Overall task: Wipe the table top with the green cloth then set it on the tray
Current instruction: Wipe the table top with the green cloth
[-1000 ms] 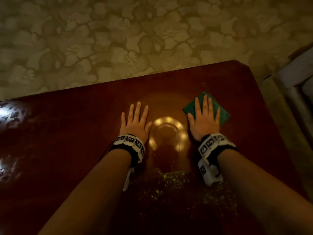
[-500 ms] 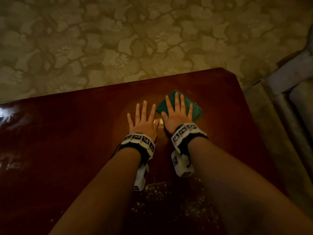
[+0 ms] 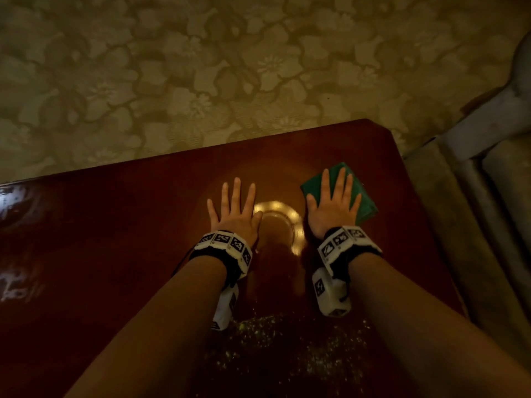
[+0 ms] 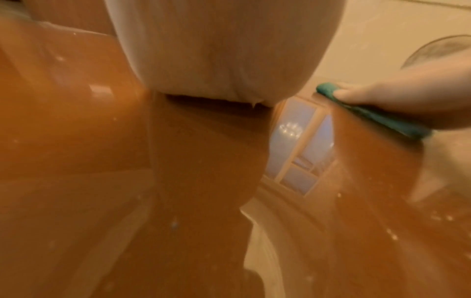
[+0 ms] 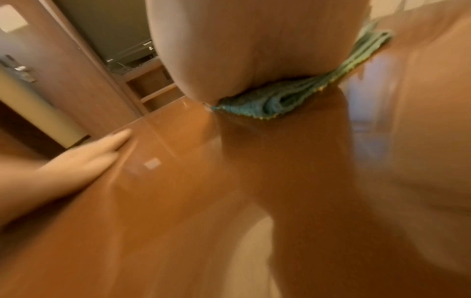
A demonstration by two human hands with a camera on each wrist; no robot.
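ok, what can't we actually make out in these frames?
- Tray: in no view, so its place is unknown.
- Green cloth: middle hidden under the flat right hand in the head view; fold count unclear.
- Near table top: covered by both forearms.
- Left hand: wrist view shows only blurred palm.

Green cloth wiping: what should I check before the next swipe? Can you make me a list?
1. Green cloth flat on the table top: ok.
2. Right hand pressing the cloth with straight fingers: ok.
3. Left hand flat on bare wood, apart from the cloth: ok.
4. Specks near the person wiped up: not ok.
5. Tray in sight: cannot tell.
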